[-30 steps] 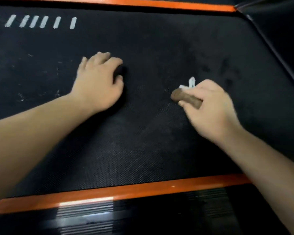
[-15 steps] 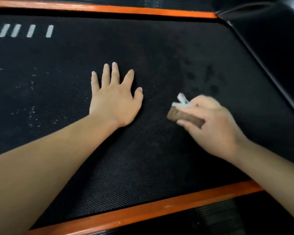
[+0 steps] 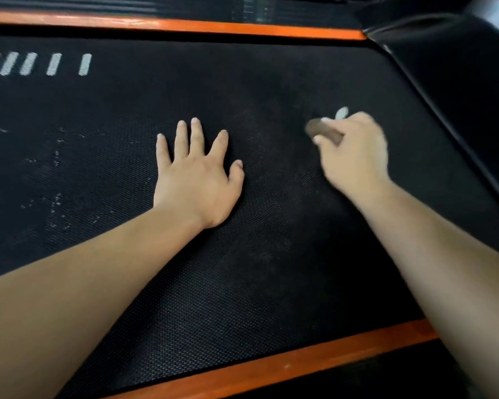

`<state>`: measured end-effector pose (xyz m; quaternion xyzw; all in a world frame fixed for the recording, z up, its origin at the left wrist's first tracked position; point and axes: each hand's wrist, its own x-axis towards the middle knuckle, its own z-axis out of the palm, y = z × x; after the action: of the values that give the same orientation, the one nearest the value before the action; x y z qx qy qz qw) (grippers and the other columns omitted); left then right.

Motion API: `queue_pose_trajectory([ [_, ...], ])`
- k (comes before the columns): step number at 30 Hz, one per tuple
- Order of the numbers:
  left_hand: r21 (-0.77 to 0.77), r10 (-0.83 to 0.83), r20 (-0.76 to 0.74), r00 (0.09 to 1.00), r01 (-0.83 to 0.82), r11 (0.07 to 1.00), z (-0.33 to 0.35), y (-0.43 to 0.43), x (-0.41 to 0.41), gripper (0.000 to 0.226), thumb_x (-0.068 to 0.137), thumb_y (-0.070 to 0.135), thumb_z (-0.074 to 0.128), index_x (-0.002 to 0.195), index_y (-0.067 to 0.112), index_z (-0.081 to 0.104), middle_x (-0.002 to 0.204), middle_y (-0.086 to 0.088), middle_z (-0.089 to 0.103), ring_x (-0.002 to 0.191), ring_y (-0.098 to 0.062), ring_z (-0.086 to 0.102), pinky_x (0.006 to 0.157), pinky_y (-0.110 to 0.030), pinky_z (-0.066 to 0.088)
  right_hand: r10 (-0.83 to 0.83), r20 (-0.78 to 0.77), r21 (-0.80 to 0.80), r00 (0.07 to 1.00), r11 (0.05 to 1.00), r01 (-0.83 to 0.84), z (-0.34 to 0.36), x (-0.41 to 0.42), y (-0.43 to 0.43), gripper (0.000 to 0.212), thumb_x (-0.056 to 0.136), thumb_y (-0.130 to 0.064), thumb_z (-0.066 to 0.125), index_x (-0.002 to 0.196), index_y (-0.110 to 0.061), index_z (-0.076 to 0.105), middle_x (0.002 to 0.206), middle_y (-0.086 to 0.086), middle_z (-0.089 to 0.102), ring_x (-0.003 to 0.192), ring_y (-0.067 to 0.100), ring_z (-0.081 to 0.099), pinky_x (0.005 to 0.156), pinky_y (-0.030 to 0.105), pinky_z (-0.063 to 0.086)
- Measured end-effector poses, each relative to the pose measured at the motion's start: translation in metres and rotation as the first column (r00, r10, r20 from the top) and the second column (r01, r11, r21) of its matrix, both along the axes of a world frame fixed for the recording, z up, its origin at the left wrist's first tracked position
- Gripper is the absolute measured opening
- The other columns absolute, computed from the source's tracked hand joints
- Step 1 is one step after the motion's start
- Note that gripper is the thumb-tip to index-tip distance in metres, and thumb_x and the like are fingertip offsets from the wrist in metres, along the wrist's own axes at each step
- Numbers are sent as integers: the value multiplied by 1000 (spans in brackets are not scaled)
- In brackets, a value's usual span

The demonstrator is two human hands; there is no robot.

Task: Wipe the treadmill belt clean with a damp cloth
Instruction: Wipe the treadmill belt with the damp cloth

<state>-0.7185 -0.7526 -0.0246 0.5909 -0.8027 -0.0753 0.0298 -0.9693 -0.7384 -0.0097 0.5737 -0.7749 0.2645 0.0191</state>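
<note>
Brown cloth (image 3: 324,131) in right hand (image 3: 355,156)

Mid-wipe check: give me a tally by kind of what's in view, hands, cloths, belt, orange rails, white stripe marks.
Hands: 2, left hand and right hand
Cloths: 1, the cloth in the right hand
Belts: 1, the belt
Rails: 2, far orange rail and near orange rail
Marks: 5 white stripe marks
Total: 11

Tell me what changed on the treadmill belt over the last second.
The left hand uncurled and now lies flat on the belt. The right hand pushed the brown cloth farther away, over where dark spots showed. Unchanged: the right hand's grip on that cloth.
</note>
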Motion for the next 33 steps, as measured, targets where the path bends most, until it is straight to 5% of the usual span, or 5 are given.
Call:
queue_pose_trajectory([
  [14,-14,1,-6,1000,-1,1000,0,0,-1,70,102,59,13,165,29,12,172,-16,-1,159,-32,-9,126,-57,-5,482,-2,77,876,874,-481,-1,43,-3,26,89,-39,64,114,-44,71,97,0,60,96,21,58,83,32,47],
  [18,8,-1,-8,1000,1,1000,1,0,-2,70,102,60,13,165,29,11,172,-16,-3,159,-31,-11,126,-57,-6,-5,-50,26,999,1000,7,10,-10,-60,27,92,-41,62,113,-30,75,109,8,59,103,32,61,88,35,49],
  [23,-13,-2,-17,1000,2,1000,-1,-1,-1,70,101,60,13,164,29,13,172,-16,0,159,-32,-9,126,-58,-4,472,-32,65,881,881,-469,1,40,-46,22,91,-35,66,111,-37,73,99,5,59,91,21,54,81,32,42],
  [28,-10,-8,-25,1000,7,1000,0,1,-2,70,101,59,11,164,29,11,172,-16,-2,159,-32,-11,126,-57,-5,4,-27,43,1000,999,-3,10,-14,-104,29,94,-38,65,117,-24,73,116,10,59,108,32,59,84,27,38],
  [33,-11,-2,-13,1000,2,1000,2,0,-2,73,98,59,7,164,29,9,172,-16,-2,158,-33,-11,126,-58,-5,475,-66,72,878,880,-470,0,33,-81,24,92,-34,66,113,-30,75,98,8,59,93,26,56,81,36,45],
])
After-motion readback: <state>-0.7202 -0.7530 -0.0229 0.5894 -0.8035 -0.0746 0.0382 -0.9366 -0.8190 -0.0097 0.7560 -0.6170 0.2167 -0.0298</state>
